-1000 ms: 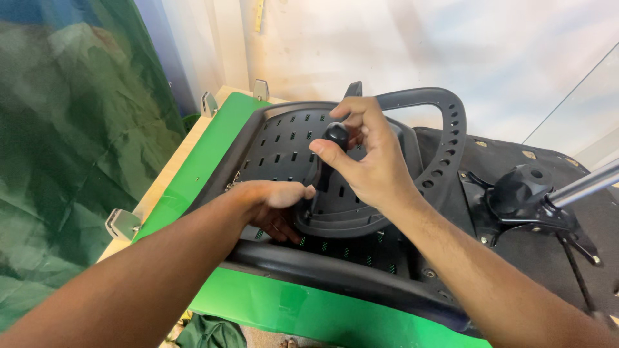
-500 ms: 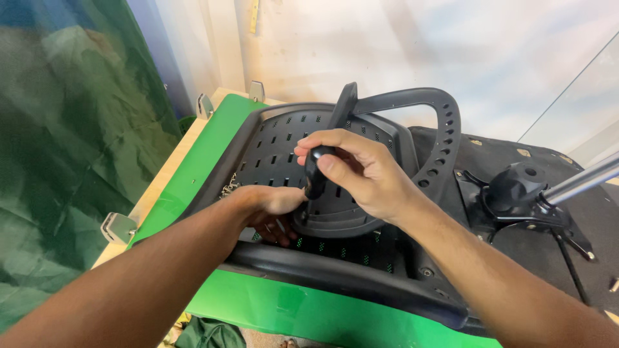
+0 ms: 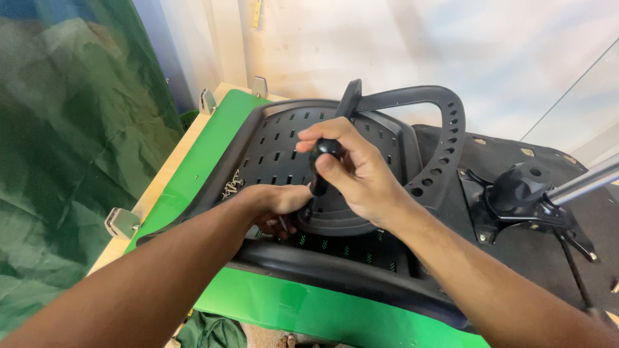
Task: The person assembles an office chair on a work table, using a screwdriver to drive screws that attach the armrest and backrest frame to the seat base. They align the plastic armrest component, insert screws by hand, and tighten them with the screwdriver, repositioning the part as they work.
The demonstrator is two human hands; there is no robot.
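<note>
The right hand (image 3: 351, 171) is closed around the black handle of a screwdriver (image 3: 320, 164), thumb and fingers wrapped on the grip. The tool stands nearly upright, its tip pointing down into the perforated black plastic chair back (image 3: 284, 138). The tip itself is hidden behind the left hand.

The left hand (image 3: 277, 203) rests on the chair back just below and beside the screwdriver shaft. Its fingers are curled together at the base of the tool; whether they pinch a fastener cannot be told.

The chair back lies flat on a green table (image 3: 213, 154), near the table's left edge and reaching toward its near edge. A curved black armrest loop (image 3: 445, 129) with a row of round holes rises from the far side of the chair back. A small cluster of metal screws (image 3: 232, 187) lies on the left portion of the chair back, near the left hand.

The black seat underside (image 3: 580, 258) lies at the right, carrying a black tilt mechanism (image 3: 519, 190) and a silver gas-lift tube (image 3: 583, 183).
</note>
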